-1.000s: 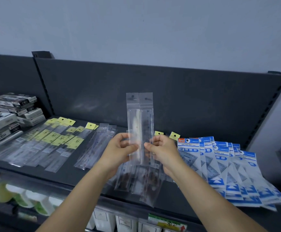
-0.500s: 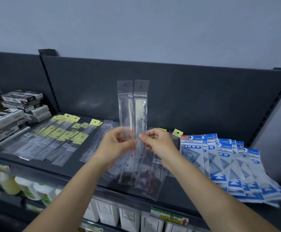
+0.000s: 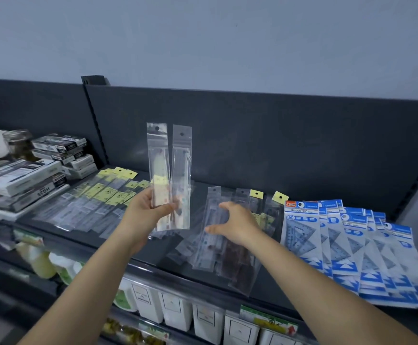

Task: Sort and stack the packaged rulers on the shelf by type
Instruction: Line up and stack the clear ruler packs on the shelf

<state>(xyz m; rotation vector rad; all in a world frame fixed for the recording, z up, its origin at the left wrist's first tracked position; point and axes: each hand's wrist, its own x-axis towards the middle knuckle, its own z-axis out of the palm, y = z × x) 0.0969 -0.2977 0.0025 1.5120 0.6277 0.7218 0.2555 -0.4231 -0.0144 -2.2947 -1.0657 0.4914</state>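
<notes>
Head view: the lower left of the frame is blurred, and the goods under the shelf [image 3: 270,285] read only as pale tubs and bottles. At far left, stacked boxes [image 3: 28,180] are partly cut off by the edge, with a smeared jar behind them. The blue geometry-set packs [image 3: 339,240] fan out at right and run off the lower right corner.

Of the two hands, the left hand [image 3: 148,210] is raised at centre, palm toward the camera, fingers and thumb pinching the lower part of two clear ruler packs [image 3: 169,175] held upright side by side; their contents are hard to read through the film. The right hand [image 3: 235,225] is released, fingers spread, palm down over the loose clear packs [image 3: 217,247] lying on the shelf; whether it touches them cannot be told. Yellow-labelled ruler packs [image 3: 98,197] lie in rows at centre left.
</notes>
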